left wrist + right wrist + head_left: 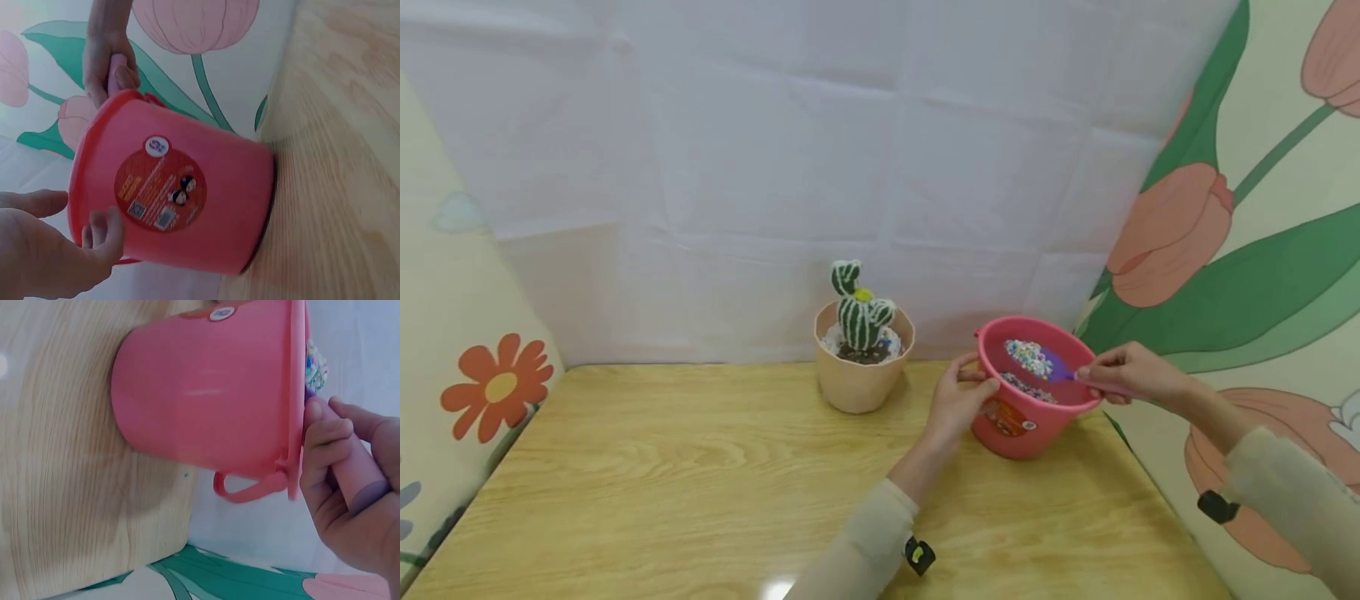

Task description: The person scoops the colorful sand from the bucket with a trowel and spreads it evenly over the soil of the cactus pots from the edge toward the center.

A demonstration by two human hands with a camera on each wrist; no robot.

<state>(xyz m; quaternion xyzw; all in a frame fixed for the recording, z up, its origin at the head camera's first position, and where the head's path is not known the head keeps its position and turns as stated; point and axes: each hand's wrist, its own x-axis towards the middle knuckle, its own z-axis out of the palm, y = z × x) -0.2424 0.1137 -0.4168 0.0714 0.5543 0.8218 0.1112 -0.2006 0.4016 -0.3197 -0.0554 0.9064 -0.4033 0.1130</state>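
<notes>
Right hand [1131, 372], under my remote direction, grips the scoop [1062, 368] of beads [1028, 358] at the mouth of the bucket [1051, 429], presumably containing spills, while the left hand [957, 403] cups its tabletop-set [662, 467] side, apparently for steadiness.

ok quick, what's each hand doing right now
Left hand: holding the bucket near its rim.
Right hand: closed around the handle of the scoop.

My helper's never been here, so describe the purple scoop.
On the yellowish wood-grained table, find the round pink plastic bucket. At its mouth, the right hand grips the pink-handled purple scoop, heaped with multicoloured bits; unlike the bucket, it shows purple.
</notes>
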